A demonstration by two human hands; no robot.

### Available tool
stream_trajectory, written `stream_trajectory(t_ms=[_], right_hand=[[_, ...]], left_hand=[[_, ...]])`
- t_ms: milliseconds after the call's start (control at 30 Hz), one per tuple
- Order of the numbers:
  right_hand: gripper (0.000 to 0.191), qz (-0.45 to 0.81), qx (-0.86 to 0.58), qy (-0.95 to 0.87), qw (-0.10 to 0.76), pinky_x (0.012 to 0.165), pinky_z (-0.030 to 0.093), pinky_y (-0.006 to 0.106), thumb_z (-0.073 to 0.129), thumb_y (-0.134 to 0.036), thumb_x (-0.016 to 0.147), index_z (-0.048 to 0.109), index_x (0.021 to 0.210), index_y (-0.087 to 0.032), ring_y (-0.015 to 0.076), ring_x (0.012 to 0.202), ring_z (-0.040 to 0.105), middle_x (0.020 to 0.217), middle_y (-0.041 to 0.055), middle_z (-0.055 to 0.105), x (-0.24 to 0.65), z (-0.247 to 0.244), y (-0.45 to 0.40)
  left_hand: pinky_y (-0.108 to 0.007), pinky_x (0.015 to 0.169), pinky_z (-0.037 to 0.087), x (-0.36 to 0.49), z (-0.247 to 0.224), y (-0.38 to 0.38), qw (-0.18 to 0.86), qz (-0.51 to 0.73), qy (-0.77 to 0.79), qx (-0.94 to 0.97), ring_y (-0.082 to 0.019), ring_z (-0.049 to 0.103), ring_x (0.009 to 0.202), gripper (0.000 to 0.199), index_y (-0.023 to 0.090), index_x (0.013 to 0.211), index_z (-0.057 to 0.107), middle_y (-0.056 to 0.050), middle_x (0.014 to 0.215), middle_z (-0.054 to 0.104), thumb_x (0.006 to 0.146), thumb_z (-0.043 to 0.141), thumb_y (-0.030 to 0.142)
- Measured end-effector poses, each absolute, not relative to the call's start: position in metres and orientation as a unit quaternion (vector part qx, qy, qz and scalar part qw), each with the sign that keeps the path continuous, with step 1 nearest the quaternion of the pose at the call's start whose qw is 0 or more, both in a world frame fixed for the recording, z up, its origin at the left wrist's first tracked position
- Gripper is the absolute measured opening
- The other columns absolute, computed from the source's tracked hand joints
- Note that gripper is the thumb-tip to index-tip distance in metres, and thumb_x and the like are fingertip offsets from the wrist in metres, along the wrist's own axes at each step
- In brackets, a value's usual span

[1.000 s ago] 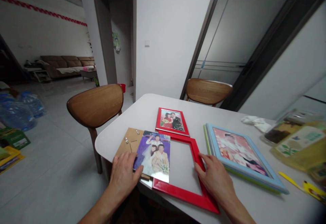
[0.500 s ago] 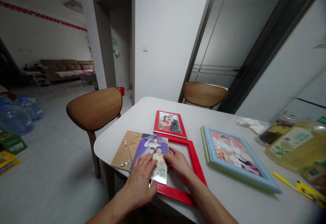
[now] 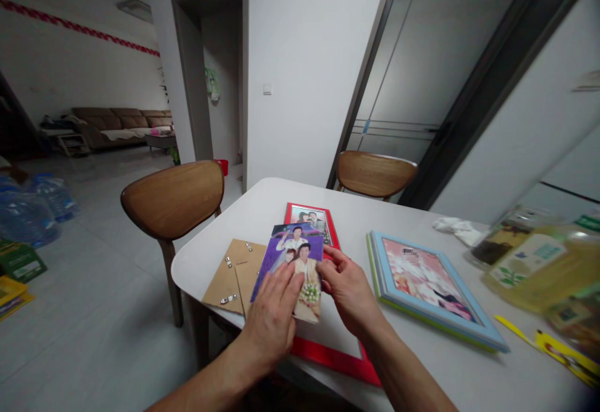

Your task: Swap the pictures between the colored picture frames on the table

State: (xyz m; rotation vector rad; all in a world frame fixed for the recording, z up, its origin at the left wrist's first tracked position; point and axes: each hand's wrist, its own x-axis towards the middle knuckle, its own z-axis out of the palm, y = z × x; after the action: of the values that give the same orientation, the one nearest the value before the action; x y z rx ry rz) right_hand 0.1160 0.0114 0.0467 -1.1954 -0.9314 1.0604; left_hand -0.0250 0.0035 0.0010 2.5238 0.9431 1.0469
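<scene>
A printed photo (image 3: pixel 307 268) with a purple background is held above a red frame (image 3: pixel 328 357). My left hand (image 3: pixel 274 302) lies over its lower left part, thumb hidden beneath. My right hand (image 3: pixel 347 277) pinches its right edge between thumb and fingers. To the left, a brown backing board (image 3: pixel 225 281) with metal clips lies on the white table, partly covered by the photo. Behind the photo is a second red frame (image 3: pixel 332 224) holding a picture of two people, its lower part hidden.
Light blue and green frames (image 3: pixel 438 281) lie stacked on the table's right. Beyond them are a white cloth (image 3: pixel 457 229), a bottle of yellow liquid (image 3: pixel 529 265) and a yellow cutter (image 3: pixel 565 356). Wooden chairs (image 3: pixel 175 202) stand at the table's far and left sides.
Both hands have moved right and slightly up with the photo. It now covers part of the second red frame and less of the backing board.
</scene>
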Motion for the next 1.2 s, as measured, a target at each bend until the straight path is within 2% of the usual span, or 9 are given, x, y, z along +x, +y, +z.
stream_trajectory(t_ms=[100,267,400,500,667,800,933,1067,1200], right_hand=[[0.053,0.469,-0.488,-0.39,0.624,0.052,0.044,0.024,0.057,-0.037,0.064,0.046,0.111,-0.015,0.0101,0.055,0.052,0.071,0.0011,0.06,0.117,0.05,0.004],[0.049,0.435,-0.596,-0.321,0.594,0.067,0.046,0.028,0.058,-0.038,0.064,0.05,0.108,-0.018,0.0177,0.086,0.055,0.105,0.009,0.056,0.133,0.014,-0.001],[0.043,0.538,-0.532,-0.259,0.6,0.066,0.048,0.031,0.053,-0.035,0.067,0.049,0.106,-0.017,0.02,0.084,0.058,0.096,0.0076,0.062,0.142,-0.007,-0.002],[0.036,0.512,-0.515,-0.263,0.635,0.059,0.05,0.029,0.049,-0.028,0.066,0.049,0.1,-0.018,0.0204,0.08,0.06,0.088,0.0056,0.065,0.151,-0.005,-0.002],[0.037,0.51,-0.583,-0.286,0.565,0.052,0.048,0.031,0.045,-0.021,0.065,0.05,0.102,-0.017,0.0213,0.063,0.062,0.069,0.0053,0.067,0.18,0.003,0.002],[0.046,0.52,-0.598,-0.314,0.523,0.051,0.047,0.03,0.042,-0.015,0.063,0.046,0.109,-0.015,0.0196,0.057,0.062,0.069,0.0054,0.067,0.188,0.0,0.01],[0.047,0.494,-0.627,-0.367,0.477,0.05,0.045,0.027,0.038,-0.016,0.063,0.046,0.109,-0.013,0.0187,0.059,0.062,0.071,0.0059,0.067,0.184,-0.007,0.019],[0.041,0.369,-0.693,-0.475,0.398,0.056,0.043,0.025,0.034,-0.018,0.064,0.053,0.1,-0.013,0.0186,0.068,0.061,0.08,0.0083,0.066,0.185,-0.012,0.027],[0.035,0.149,-0.768,-0.578,0.234,0.063,0.04,0.028,0.032,-0.023,0.071,0.057,0.091,-0.011,0.0215,0.076,0.059,0.085,0.0142,0.064,0.188,-0.012,0.03]], left_hand=[[-0.041,0.098,0.03,-0.019,0.006,0.005,0.198,0.457,0.295,0.815,-0.02,0.037,0.117,0.051,0.015,0.122,0.037,-0.009,0.125,0.043,0.073,0.032,0.006],[-0.034,0.089,0.041,-0.006,0.009,-0.005,0.427,0.569,0.358,0.604,-0.02,0.051,0.104,0.033,0.015,0.114,0.045,-0.009,0.11,0.057,0.084,0.034,0.021],[-0.034,0.087,0.042,0.012,0.0,-0.014,0.56,0.585,0.331,0.485,-0.022,0.053,0.1,0.033,0.012,0.11,0.047,-0.01,0.106,0.059,0.081,0.038,0.024],[-0.035,0.087,0.042,0.014,-0.009,-0.013,0.602,0.549,0.322,0.483,-0.022,0.052,0.101,0.035,0.012,0.111,0.046,-0.009,0.109,0.058,0.076,0.043,0.02],[-0.039,0.095,0.033,-0.009,-0.017,-0.002,0.499,0.468,0.41,0.603,-0.023,0.042,0.113,0.05,0.012,0.12,0.036,-0.012,0.123,0.045,0.072,0.046,0.019],[-0.041,0.099,0.027,-0.018,-0.023,-0.003,0.362,0.344,0.435,0.749,-0.024,0.036,0.117,0.053,0.01,0.118,0.041,-0.014,0.125,0.042,0.066,0.05,0.015],[-0.044,0.1,0.026,-0.018,-0.031,-0.007,0.282,0.284,0.396,0.827,-0.025,0.027,0.122,0.056,0.009,0.12,0.039,-0.017,0.131,0.033,0.065,0.052,0.017],[-0.044,0.1,0.026,-0.02,-0.031,-0.006,0.259,0.248,0.39,0.848,-0.026,0.026,0.122,0.056,0.009,0.119,0.04,-0.017,0.132,0.031,0.067,0.055,0.023],[-0.042,0.1,0.025,-0.02,-0.024,-0.005,0.249,0.215,0.39,0.86,-0.026,0.026,0.123,0.053,0.008,0.117,0.043,-0.018,0.13,0.033,0.069,0.056,0.027]])
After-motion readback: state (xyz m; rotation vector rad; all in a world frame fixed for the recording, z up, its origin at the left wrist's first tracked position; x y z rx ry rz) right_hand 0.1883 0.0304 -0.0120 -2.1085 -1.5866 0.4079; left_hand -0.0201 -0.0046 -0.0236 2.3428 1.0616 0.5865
